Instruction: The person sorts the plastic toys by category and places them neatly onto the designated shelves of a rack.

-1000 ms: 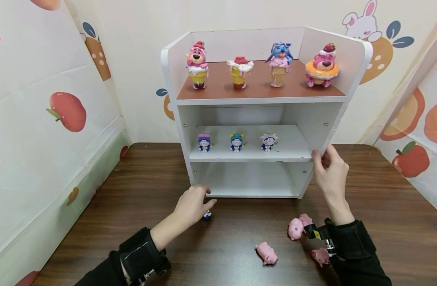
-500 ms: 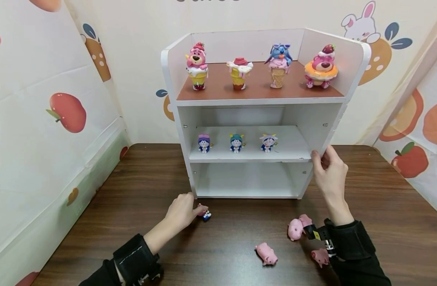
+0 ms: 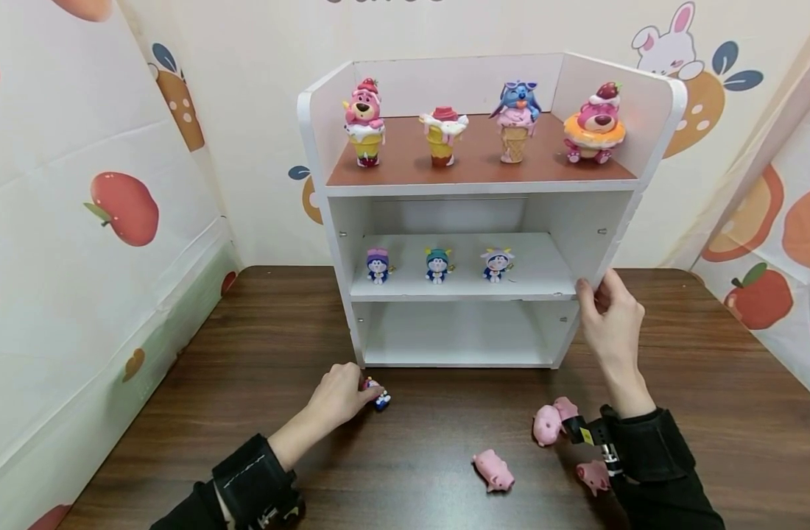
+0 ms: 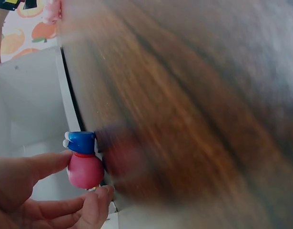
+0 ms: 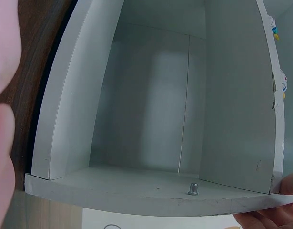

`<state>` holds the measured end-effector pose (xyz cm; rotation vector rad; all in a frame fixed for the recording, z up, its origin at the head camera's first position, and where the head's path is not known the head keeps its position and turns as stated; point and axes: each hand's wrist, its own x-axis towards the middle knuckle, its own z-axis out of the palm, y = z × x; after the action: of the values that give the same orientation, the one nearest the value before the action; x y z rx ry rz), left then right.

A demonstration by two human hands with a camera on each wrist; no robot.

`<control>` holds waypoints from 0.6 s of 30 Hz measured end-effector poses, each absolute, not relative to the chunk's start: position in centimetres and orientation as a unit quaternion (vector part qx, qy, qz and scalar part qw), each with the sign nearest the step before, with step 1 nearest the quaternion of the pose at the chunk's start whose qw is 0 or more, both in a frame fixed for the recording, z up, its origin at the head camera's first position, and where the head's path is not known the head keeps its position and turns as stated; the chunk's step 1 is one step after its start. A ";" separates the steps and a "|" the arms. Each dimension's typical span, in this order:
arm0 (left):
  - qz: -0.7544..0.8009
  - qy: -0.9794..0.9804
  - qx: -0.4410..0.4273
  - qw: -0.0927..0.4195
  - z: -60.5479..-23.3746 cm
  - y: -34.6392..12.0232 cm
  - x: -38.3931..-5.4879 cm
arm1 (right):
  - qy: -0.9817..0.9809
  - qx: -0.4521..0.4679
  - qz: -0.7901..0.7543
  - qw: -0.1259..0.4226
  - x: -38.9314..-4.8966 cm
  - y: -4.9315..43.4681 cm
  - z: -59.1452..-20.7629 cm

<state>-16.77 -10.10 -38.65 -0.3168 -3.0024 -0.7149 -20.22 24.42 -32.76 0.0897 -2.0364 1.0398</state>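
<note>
Left fingers [image 4: 53,163] pinch toy figurine [image 4: 85,170], rounded so may slip; right fingers [image 3: 587,298] pinch shelf unit [image 3: 482,188], any tug might jar it.

tiny figurine [image 4: 85,171]: round pink head, blue body, red neck band, kinda tipped over, pinched in the left hand [image 3: 339,394] | spot: right by the front left corner of the white shelf unit [image 3: 478,190] | shelf: three levels, brown top, standing upright, right hand [image 3: 613,316] gripping its right edge
</note>
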 end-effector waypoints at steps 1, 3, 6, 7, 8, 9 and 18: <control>-0.232 -0.967 -0.105 0.020 -38.7 -10.1 -16.8 | -0.811 0.035 0.413 0.414 -20.2 24.4 -32.8; -0.237 -0.965 -0.111 0.023 -38.7 -10.0 -16.8 | -0.811 0.034 0.412 0.413 -20.2 24.4 -32.8; -0.248 -0.961 -0.120 0.027 -38.8 -9.9 -16.7 | -0.811 0.035 0.412 0.413 -20.2 24.4 -32.8; -0.252 -0.959 -0.124 0.029 -38.9 -9.9 -16.7 | -0.811 0.035 0.412 0.413 -20.2 24.4 -32.8; -0.256 -0.958 -0.127 0.032 -38.9 -9.9 -16.7 | -0.811 0.035 0.412 0.413 -20.2 24.4 -32.8; -0.262 -0.955 -0.132 0.034 -38.9 -9.8 -16.7 | -0.811 0.036 0.413 0.413 -20.3 24.4 -32.8; -0.315 -0.927 -0.189 0.078 -38.9 -9.1 -16.8 | -0.809 0.034 0.415 0.416 -20.3 24.4 -32.9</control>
<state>-16.82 -9.06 -38.94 -0.5651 -2.7765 -0.9428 -20.28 24.39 -32.86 0.0864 -2.0307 1.0410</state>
